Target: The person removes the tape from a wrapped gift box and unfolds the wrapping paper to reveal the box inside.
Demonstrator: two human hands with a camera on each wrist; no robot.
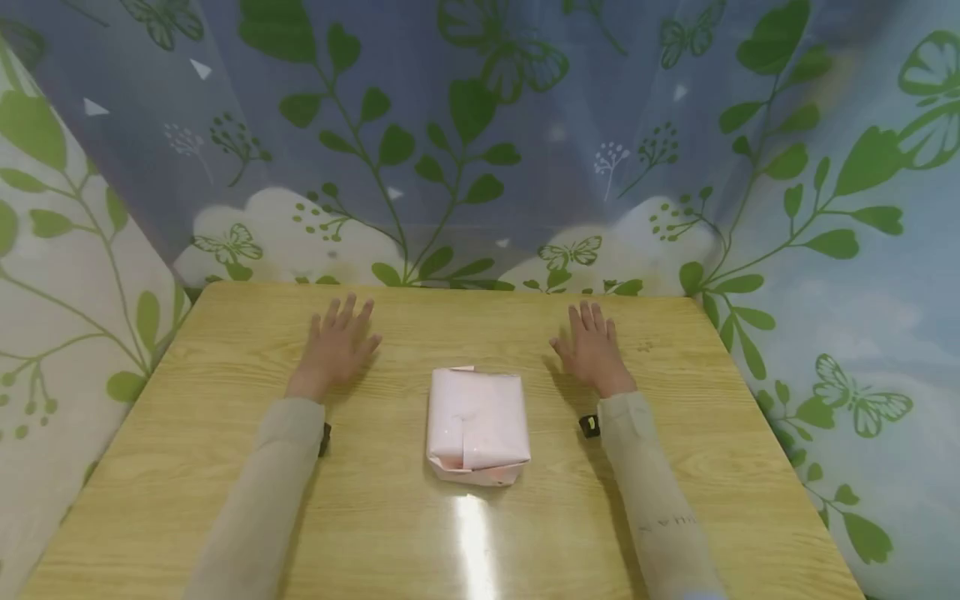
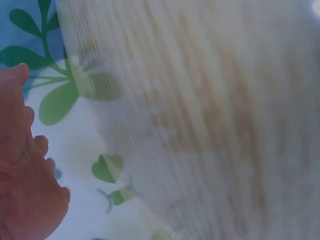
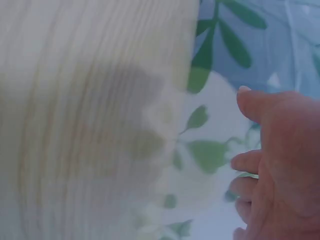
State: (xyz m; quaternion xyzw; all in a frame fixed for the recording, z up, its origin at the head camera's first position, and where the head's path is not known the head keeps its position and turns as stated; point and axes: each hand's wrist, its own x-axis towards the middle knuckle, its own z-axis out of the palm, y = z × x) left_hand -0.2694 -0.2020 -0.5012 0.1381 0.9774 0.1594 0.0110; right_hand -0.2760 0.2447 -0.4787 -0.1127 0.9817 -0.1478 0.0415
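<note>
A small package wrapped in pale pink paper (image 1: pixel 480 421) lies on the wooden table (image 1: pixel 390 525), with folded flaps along its front side. To its left and farther back is my left hand (image 1: pixel 330 350), fingers spread and palm down, apart from the package. My right hand (image 1: pixel 596 350) is on the other side, likewise palm down with fingers extended. Neither hand holds anything. In the left wrist view the left hand (image 2: pixel 30 170) shows at the left edge; in the right wrist view the right hand (image 3: pixel 287 160) shows at the right edge. The package appears in neither wrist view.
Behind the table hangs a curtain (image 1: pixel 420 192) printed with green leaves and butterflies, and similar fabric stands on both sides. A small black device (image 1: pixel 589 426) sits at the right wrist, and a dark one (image 1: pixel 325 439) at the left. Light reflects off the table's front part.
</note>
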